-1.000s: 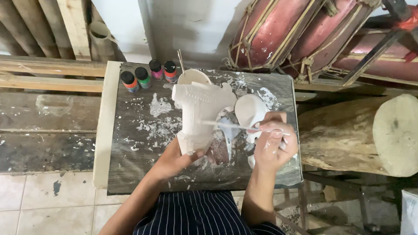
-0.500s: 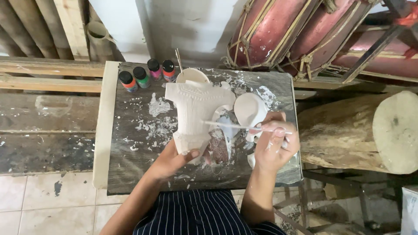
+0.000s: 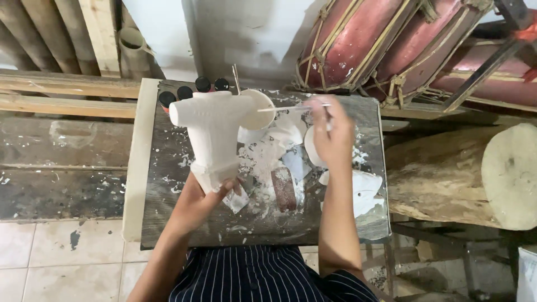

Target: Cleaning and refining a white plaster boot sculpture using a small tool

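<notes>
My left hand (image 3: 204, 196) grips the base of a white, T-shaped carved figure (image 3: 215, 131) and holds it raised above the paint-spattered board (image 3: 168, 201). My right hand (image 3: 333, 137) pinches a thin brush (image 3: 293, 107), whose tip reaches left toward a white bowl (image 3: 258, 107) at the far side of the board. The bowl is partly hidden behind the figure's arm.
Small paint bottles with dark caps (image 3: 193, 89) stand at the board's far left. White shell-like pieces (image 3: 363, 187) and a brown block (image 3: 284, 187) lie on it. A cut log (image 3: 475, 176) is to the right, red drums (image 3: 391, 45) behind, wooden planks (image 3: 61, 95) to the left.
My left hand has lifted the white figure up and leftward. My right hand has risen from beside the figure and carried the brush to the far bowl.
</notes>
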